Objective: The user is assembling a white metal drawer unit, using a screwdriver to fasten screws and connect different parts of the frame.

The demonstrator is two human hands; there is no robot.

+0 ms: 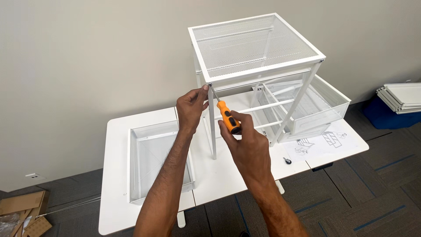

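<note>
**Inspection: screwdriver applied at front-left top corner of white mesh drawer frame**

I observe the right hand [245,140] wrapped around the orange-and-black handle of a screwdriver [227,115]. The shaft slants up and to the left, and its tip sits at the front-left top corner of the drawer frame [256,44], where a small dark screw head [210,84] is visible. The grip is narrow, fingers curled about the handle.

The left hand [191,107] is raised beside the same corner. Its fingertips [204,88] are pinched together and touch the frame just beside the screw; I cannot tell whether they hold anything small.

The frame is a white metal unit with a perforated mesh top, standing upright on a white table [116,210]. One mesh drawer [318,103] sits partly pulled out on the frame's right side.

Other items noted: a separate white mesh drawer [149,162] lies flat on the table to the left, under the left forearm. An instruction sheet [322,142] with line drawings lies on the table's right end, with a small dark part [287,160] near it. Stacked white panels [401,97] rest on a blue bin [386,117] at far right. Cardboard pieces [24,210] lie on the carpet at lower left.
</note>
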